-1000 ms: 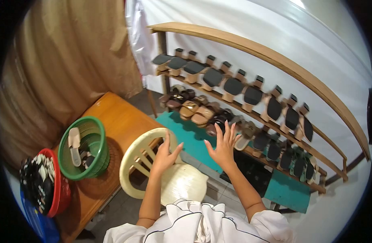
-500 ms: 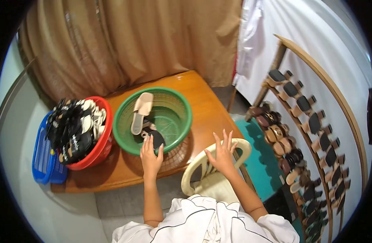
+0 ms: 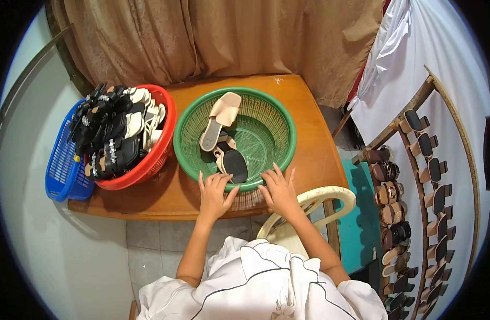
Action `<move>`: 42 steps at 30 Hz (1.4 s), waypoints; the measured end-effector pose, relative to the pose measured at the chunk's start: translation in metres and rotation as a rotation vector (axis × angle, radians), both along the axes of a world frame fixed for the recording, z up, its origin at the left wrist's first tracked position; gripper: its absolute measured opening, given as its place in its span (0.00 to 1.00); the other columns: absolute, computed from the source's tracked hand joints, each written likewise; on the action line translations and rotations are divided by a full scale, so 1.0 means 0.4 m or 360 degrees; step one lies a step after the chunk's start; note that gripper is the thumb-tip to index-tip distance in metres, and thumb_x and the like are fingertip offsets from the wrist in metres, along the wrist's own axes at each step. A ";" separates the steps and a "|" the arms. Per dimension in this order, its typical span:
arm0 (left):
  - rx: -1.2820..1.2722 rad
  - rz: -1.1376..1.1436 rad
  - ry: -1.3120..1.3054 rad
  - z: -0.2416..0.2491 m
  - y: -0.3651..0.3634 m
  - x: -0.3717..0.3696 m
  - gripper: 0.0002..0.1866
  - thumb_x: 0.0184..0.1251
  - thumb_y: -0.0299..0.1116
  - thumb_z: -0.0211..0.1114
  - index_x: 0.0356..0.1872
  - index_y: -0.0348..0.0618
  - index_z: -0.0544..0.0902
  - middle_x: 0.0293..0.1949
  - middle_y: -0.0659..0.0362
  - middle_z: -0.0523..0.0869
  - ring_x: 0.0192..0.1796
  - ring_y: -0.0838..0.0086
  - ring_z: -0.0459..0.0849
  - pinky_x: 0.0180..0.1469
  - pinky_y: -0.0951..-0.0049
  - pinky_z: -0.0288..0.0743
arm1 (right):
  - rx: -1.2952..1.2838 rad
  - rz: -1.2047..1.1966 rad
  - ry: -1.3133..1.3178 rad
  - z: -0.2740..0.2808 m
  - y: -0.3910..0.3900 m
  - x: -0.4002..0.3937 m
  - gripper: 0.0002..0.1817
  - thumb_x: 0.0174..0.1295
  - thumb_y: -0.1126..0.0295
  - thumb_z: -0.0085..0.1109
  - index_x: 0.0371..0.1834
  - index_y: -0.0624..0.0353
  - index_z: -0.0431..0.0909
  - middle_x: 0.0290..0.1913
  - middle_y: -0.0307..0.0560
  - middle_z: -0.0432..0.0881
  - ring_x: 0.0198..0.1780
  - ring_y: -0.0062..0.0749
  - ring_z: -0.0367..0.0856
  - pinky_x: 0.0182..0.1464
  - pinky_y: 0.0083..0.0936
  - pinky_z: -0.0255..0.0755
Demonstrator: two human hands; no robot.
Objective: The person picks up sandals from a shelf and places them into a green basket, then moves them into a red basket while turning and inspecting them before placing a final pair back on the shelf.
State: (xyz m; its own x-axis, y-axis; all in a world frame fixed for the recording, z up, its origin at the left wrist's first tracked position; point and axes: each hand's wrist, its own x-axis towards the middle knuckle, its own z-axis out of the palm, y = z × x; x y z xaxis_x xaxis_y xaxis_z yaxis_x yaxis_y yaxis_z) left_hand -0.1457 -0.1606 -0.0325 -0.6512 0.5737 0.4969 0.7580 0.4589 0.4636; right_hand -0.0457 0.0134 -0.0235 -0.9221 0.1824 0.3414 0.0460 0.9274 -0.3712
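A round green plastic basket (image 3: pixel 289 125) stands on the table in front of me. Inside it lie a beige slide sandal (image 3: pixel 227 110), leaning against the far left wall, and a black-soled sandal (image 3: pixel 235 164) with beige straps near the front. My left hand (image 3: pixel 215 196) is at the basket's near rim, fingers spread over the edge beside the black-soled sandal. On the same rim, a little to the right, rests my right hand (image 3: pixel 281 193), its fingers also apart. Neither hand holds a sandal.
To the left, a red basket (image 3: pixel 168 120) is heaped with black and cream sandals, overlapping a blue basket (image 3: pixel 54 181). A cream plastic chair (image 3: pixel 345 198) stands against the wooden table (image 3: pixel 318 136). Wooden racks of shoes (image 3: pixel 434 170) line the right side; a brown curtain (image 3: pixel 271 40) hangs behind.
Both hands have come to the green basket's near rim; my right hand was raised above the chair before. The camera view has shifted, so the table and baskets appear higher in frame.
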 end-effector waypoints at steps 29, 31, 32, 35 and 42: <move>0.0021 -0.0497 -0.0433 0.061 0.148 -0.049 0.26 0.56 0.44 0.60 0.50 0.34 0.68 0.45 0.45 0.76 0.48 0.56 0.75 0.52 0.62 0.66 | -0.0196 -0.0518 0.0083 -0.016 -0.037 0.198 0.16 0.53 0.60 0.56 0.43 0.51 0.75 0.46 0.35 0.73 0.57 0.36 0.64 0.59 0.66 0.28; 0.0060 -0.0508 -0.0880 0.029 0.201 -0.115 0.26 0.57 0.47 0.59 0.46 0.32 0.70 0.40 0.44 0.78 0.44 0.57 0.77 0.48 0.68 0.70 | -0.0222 -0.0533 0.0070 -0.015 -0.038 0.200 0.15 0.53 0.60 0.56 0.44 0.50 0.75 0.46 0.36 0.73 0.58 0.36 0.64 0.59 0.66 0.28; -0.0188 -0.0519 -0.1024 0.030 0.222 -0.146 0.26 0.57 0.51 0.56 0.41 0.32 0.72 0.37 0.44 0.78 0.42 0.57 0.78 0.47 0.68 0.70 | -0.0228 -0.0539 0.0067 -0.015 -0.039 0.200 0.15 0.53 0.60 0.56 0.44 0.50 0.75 0.46 0.35 0.73 0.58 0.36 0.64 0.59 0.66 0.28; -0.1431 -0.0447 -0.0898 -0.010 0.306 -0.254 0.41 0.55 0.66 0.43 0.37 0.29 0.80 0.43 0.37 0.77 0.49 0.53 0.76 0.50 0.68 0.69 | -0.0231 -0.0548 0.0083 -0.017 -0.043 0.197 0.15 0.53 0.59 0.56 0.44 0.50 0.75 0.46 0.34 0.73 0.58 0.34 0.64 0.59 0.67 0.28; -0.1590 -0.0177 -0.2076 -0.201 0.419 -0.314 0.48 0.51 0.67 0.51 0.63 0.37 0.55 0.60 0.42 0.63 0.62 0.51 0.62 0.60 0.51 0.56 | -0.0246 -0.0556 0.0123 -0.030 -0.039 0.198 0.16 0.52 0.58 0.57 0.44 0.48 0.75 0.45 0.33 0.74 0.58 0.34 0.64 0.60 0.63 0.26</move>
State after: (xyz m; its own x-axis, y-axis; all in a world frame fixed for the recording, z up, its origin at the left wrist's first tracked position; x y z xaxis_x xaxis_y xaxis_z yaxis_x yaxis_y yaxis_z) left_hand -0.2713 0.0068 -0.1128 -0.2439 0.3799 -0.8923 0.1653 0.9229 0.3478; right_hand 0.0334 -0.0022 -0.0356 -0.7681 0.5353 0.3513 0.3154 0.7938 -0.5199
